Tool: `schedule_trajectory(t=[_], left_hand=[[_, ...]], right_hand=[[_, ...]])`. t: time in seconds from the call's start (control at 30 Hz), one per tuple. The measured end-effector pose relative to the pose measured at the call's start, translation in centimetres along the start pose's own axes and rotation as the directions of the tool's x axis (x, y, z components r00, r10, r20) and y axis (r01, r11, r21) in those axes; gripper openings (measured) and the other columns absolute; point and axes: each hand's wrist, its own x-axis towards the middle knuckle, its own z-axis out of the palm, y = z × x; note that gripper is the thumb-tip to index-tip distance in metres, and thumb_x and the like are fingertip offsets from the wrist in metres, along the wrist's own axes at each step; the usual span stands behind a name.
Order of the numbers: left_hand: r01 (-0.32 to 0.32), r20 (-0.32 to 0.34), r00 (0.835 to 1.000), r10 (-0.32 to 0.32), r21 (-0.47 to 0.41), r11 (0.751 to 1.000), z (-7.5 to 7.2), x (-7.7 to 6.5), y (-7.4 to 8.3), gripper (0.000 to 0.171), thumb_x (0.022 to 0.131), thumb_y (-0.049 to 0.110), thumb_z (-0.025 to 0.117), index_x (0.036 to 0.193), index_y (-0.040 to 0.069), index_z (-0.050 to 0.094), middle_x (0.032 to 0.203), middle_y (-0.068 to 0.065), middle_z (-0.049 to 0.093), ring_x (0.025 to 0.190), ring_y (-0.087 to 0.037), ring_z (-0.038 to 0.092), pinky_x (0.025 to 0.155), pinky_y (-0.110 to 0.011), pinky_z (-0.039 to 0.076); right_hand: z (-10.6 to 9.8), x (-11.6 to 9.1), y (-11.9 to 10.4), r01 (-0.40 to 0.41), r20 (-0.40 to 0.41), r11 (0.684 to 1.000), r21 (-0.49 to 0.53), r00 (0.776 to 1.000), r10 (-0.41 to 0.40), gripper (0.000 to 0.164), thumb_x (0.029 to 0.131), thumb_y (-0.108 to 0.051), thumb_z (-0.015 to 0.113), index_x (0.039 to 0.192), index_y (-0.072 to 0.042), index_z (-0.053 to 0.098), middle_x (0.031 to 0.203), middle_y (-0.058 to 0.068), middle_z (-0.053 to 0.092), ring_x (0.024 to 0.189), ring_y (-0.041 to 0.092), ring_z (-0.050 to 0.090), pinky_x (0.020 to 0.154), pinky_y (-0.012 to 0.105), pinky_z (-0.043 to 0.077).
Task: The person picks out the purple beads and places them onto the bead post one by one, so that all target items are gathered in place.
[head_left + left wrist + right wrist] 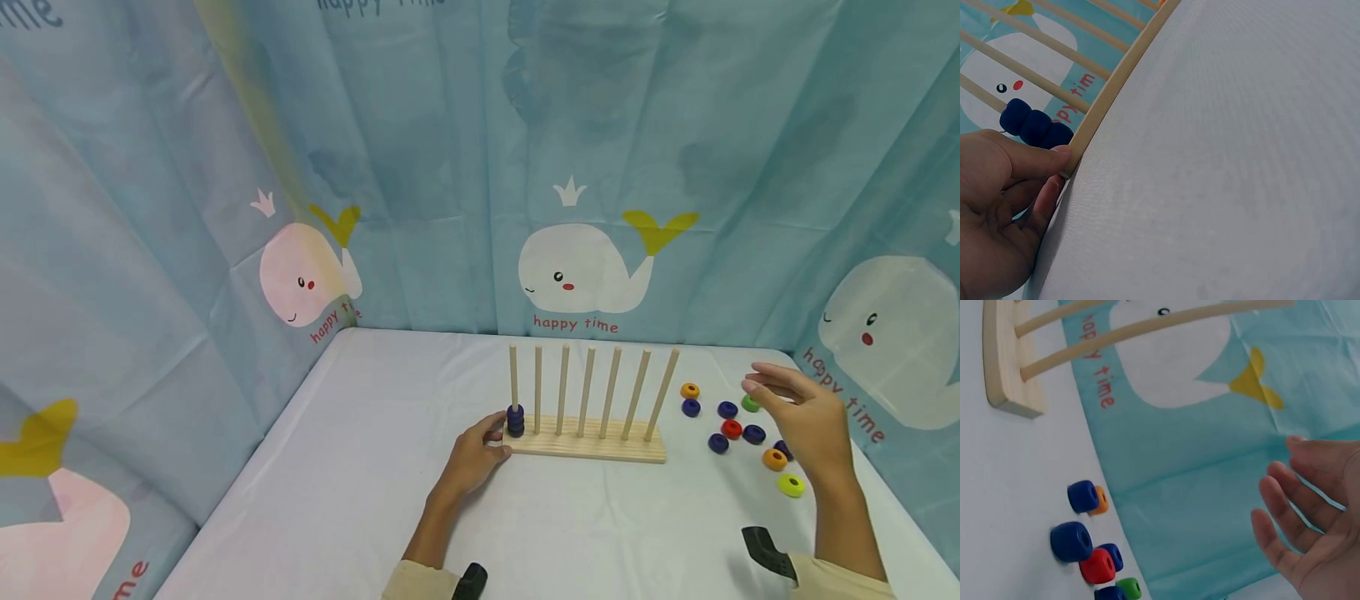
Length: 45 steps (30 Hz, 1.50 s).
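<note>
A wooden peg rack with several upright pegs stands on the table. Blue beads are stacked on its leftmost peg; three of them show in the left wrist view. My left hand pinches the left end of the rack's base, thumb on the front edge, beside those beads. Over the loose beads at the right, my right hand hovers with relaxed, slightly bent fingers and nothing in them. Below it lie a red bead, a green bead, a yellow bead and several blue ones.
Orange beads lie among the others on the right side of the white-covered table. A blue whale-print curtain rises behind and along the sides. The rack's pegs stand up between the two hands.
</note>
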Motion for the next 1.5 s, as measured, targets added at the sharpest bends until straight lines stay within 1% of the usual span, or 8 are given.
schedule_trajectory(t=[0.13,0.27,0.37,0.53,0.63,0.97,1.27,1.5], left_hand=[[0.001,-0.001,1.000,-0.001,0.004,1.000,0.0,0.0,0.1,0.058,0.088,0.016,0.071,0.142,0.022,0.051,0.115,-0.001,0.064,0.110,-0.020,0.057,0.097,-0.050,0.040],[-0.001,-0.002,1.000,0.001,0.007,1.000,0.0,0.0,0.1,0.058,0.087,0.016,0.071,0.142,0.022,0.051,0.115,-0.001,0.064,0.110,-0.020,0.057,0.097,-0.050,0.040],[-0.002,0.000,1.000,0.002,0.009,1.000,0.0,0.0,0.1,0.058,0.088,0.017,0.071,0.142,0.022,0.051,0.115,-0.001,0.064,0.110,-0.021,0.057,0.097,-0.051,0.040],[-0.002,-0.004,1.000,0.002,0.007,1.000,0.0,0.0,0.0,0.058,0.088,0.016,0.071,0.142,0.022,0.051,0.115,-0.001,0.064,0.110,-0.020,0.057,0.096,-0.050,0.041],[-0.001,-0.006,1.000,0.001,0.011,1.000,0.1,0.0,0.0,0.058,0.088,0.016,0.071,0.142,0.023,0.052,0.114,0.000,0.064,0.110,-0.019,0.057,0.096,-0.049,0.041],[0.006,-0.006,1.000,-0.005,0.009,1.000,0.0,0.1,0.0,0.058,0.088,0.018,0.071,0.142,0.022,0.051,0.113,0.000,0.064,0.110,-0.021,0.057,0.098,-0.051,0.039],[0.006,0.003,1.000,-0.006,0.004,1.000,0.1,0.0,-0.1,0.057,0.088,0.017,0.070,0.142,0.023,0.051,0.115,-0.001,0.064,0.111,-0.021,0.057,0.098,-0.052,0.039],[0.008,0.000,1.000,-0.008,0.001,1.000,0.0,0.0,0.1,0.057,0.088,0.018,0.070,0.142,0.023,0.051,0.115,0.000,0.064,0.111,-0.021,0.057,0.099,-0.052,0.038]], right_hand=[[-0.3,0.1,0.9,-0.028,0.006,0.999,-0.029,1.000,0.028,0.050,0.093,-0.044,0.062,0.135,-0.017,0.059,0.114,-0.005,0.069,0.119,0.016,0.055,0.096,0.051,0.044],[-0.5,0.1,2.0,-0.041,0.003,0.997,-0.060,0.999,0.042,0.051,0.093,-0.044,0.062,0.134,-0.015,0.060,0.112,-0.004,0.069,0.115,0.017,0.057,0.085,0.023,0.049],[-0.6,0.2,2.9,-0.064,0.011,0.996,-0.063,0.998,0.065,0.053,0.094,-0.045,0.061,0.135,-0.013,0.059,0.114,-0.001,0.069,0.119,0.022,0.056,0.083,0.019,0.049],[-0.7,0.3,4.1,-0.131,0.032,0.990,-0.060,0.991,0.133,0.058,0.094,-0.048,0.059,0.139,-0.012,0.055,0.121,0.005,0.065,0.126,0.035,0.049,0.098,0.048,0.044],[-0.7,0.4,4.9,-0.163,0.035,0.986,-0.046,0.986,0.165,0.059,0.094,-0.048,0.059,0.140,-0.012,0.053,0.120,0.004,0.066,0.127,0.038,0.047,0.099,0.055,0.041],[-1.4,0.5,6.8,-0.263,0.072,0.965,-0.020,0.962,0.264,0.065,0.092,-0.047,0.063,0.144,-0.012,0.048,0.104,-0.011,0.063,0.126,0.040,0.048,0.101,0.057,0.037],[-1.7,0.2,8.4,-0.313,0.095,0.948,-0.059,0.943,0.318,0.065,0.093,-0.041,0.064,0.144,-0.005,0.045,0.132,0.024,0.055,0.124,0.048,0.046,0.097,0.062,0.037],[-1.9,0.5,9.8,-0.356,0.131,0.930,-0.090,0.922,0.365,0.064,0.095,-0.035,0.062,0.145,-0.001,0.042,0.135,0.028,0.051,0.123,0.048,0.047,0.094,0.058,0.042]])
